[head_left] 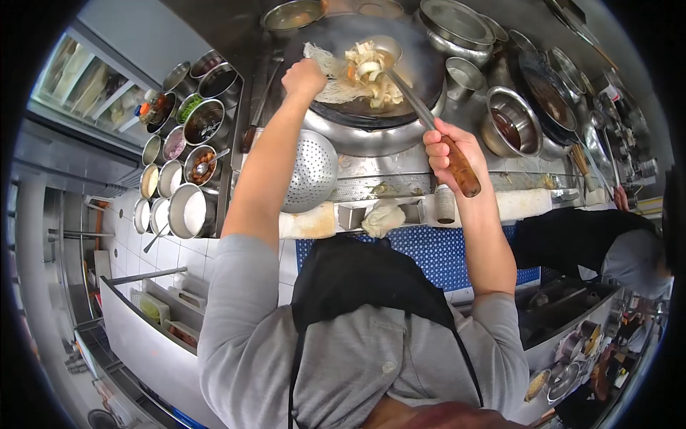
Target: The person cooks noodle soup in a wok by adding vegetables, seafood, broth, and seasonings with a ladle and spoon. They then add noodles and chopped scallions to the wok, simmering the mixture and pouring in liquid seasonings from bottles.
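My right hand (450, 150) is wrapped round the wooden handle of a long metal ladle (414, 97). The ladle's bowl (386, 48) is over the large dark wok (421, 68), touching the cooked food (368, 68) of pale slices with a bit of orange. My left hand (304, 80) is closed in a fist at the wok's left side. White noodles (343, 91) lie close beside that fist, above and below it; whether the fingers grip them or the wok's rim is hidden. Some steam hangs over the wok.
A perforated strainer (309, 170) rests below my left forearm. Several metal pots of seasonings, one with white powder (194, 211), stand at left. A steel bowl with brown liquid (506, 129) and another wok (547, 96) are at right. Another person (600, 243) stands at far right.
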{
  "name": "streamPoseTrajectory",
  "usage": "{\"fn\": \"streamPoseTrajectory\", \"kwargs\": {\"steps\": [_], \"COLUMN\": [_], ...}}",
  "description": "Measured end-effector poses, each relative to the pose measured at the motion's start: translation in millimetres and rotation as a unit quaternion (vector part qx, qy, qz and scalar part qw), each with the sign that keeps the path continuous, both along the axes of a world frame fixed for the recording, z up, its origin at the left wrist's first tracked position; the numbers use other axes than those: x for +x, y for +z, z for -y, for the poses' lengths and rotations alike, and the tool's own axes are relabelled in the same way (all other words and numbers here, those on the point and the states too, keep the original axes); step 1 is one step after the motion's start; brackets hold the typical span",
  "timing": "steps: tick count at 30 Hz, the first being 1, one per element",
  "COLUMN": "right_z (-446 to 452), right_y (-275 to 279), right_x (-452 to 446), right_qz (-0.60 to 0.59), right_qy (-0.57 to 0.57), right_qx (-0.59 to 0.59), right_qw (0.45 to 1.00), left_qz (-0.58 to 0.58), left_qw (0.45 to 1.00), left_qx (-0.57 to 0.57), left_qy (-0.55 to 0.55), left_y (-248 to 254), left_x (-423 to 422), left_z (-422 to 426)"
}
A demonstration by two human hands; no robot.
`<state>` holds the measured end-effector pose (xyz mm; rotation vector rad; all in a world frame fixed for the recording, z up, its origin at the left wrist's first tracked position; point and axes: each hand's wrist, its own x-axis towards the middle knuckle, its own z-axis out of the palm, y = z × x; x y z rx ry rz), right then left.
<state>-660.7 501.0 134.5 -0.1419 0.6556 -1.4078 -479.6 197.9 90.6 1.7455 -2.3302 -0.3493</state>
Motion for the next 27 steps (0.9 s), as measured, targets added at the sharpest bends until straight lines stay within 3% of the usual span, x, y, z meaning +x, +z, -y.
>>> {"fn": "streamPoseTrajectory", "kwargs": {"steps": [2, 4, 5, 8, 10, 12, 16, 19, 22, 26, 27], "right_z": [-1, -3, -5, -24, -39, -51, -45, -22, -5, 11, 11], "right_y": [12, 18, 6, -16, -11, -6, -17, -43, -45, -86, -86], "right_x": [7, 12, 11, 12, 10, 10, 4, -1, 1, 15, 27], "right_qz": [-0.182, -0.414, -0.498, -0.664, -0.662, -0.651, -0.593, -0.667, -0.654, -0.751, -0.688], "right_qy": [-0.019, -0.011, -0.013, -0.048, -0.044, -0.03, 0.022, 0.018, -0.037, -0.104, -0.113], "right_qx": [0.036, 0.074, 0.064, 0.058, 0.061, 0.076, 0.095, 0.105, 0.123, 0.141, 0.143], "right_qw": [0.982, 0.907, 0.865, 0.744, 0.746, 0.755, 0.799, 0.738, 0.746, 0.636, 0.703], "left_qz": [0.06, 0.152, 0.151, 0.064, -0.056, -0.177, -0.189, -0.156, -0.146, -0.188, -0.199], "left_qw": [0.998, 0.987, 0.986, 0.994, 0.973, 0.927, 0.9, 0.909, 0.911, 0.904, 0.902], "left_qx": [0.005, -0.007, -0.045, -0.023, -0.136, -0.18, -0.256, -0.257, -0.22, -0.195, -0.189], "left_qy": [-0.03, -0.06, -0.062, -0.083, -0.18, -0.278, -0.298, -0.288, -0.318, -0.331, -0.333], "left_y": [-1, -2, -2, 23, 8, -4, -30, -29, -30, -45, -49], "left_x": [-18, -26, -25, -9, 8, 20, 15, 9, 3, -4, -4], "left_z": [-9, -18, -21, -44, -70, -111, -155, -156, -147, -133, -131]}}
